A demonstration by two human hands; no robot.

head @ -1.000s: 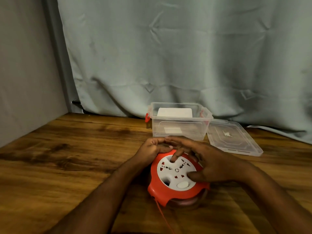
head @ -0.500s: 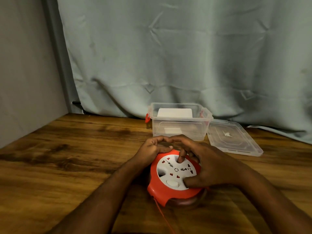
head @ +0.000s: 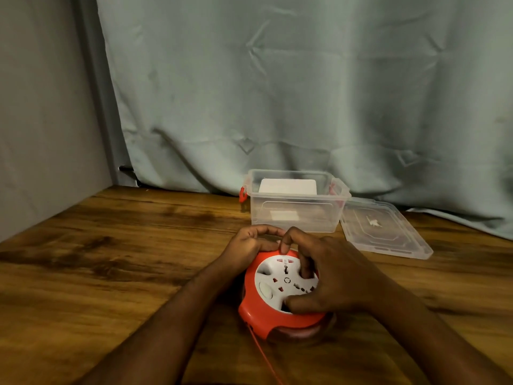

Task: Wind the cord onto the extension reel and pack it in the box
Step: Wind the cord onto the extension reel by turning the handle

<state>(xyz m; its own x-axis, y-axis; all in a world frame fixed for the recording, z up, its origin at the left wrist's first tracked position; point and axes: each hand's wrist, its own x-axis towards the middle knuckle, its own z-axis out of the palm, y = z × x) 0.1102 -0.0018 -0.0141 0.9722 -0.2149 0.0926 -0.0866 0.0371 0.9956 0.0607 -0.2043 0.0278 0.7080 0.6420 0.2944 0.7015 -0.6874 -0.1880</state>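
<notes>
- Right now, head view: orange extension reel [head: 259, 309] w/ white socket face [head: 280, 282] sits flat on the wooden counter [head: 111, 259], near the front edge, centre.
- Left hand [head: 249, 243] curls over the reel's far-left rim, fingers bent, gripping the orange edge.
- Right hand [head: 333, 276] lies over the right side of the socket face; fingers bent down into the face's recesses, thumb pressed at the near edge. Holding the face, not spread wide.
- Orange cord [head: 263, 354] leaves the reel's near side & runs toward the bottom of frame; its end is out of view.
- Clear plastic box [head: 297, 218] w/ red latches stands just behind the hands, open; a white item [head: 287, 186] inside at the back.
- Clear lid [head: 388, 234] lies flat on the counter, just right of the box.
- Grey-green curtain [head: 305, 93] hangs behind.
</notes>
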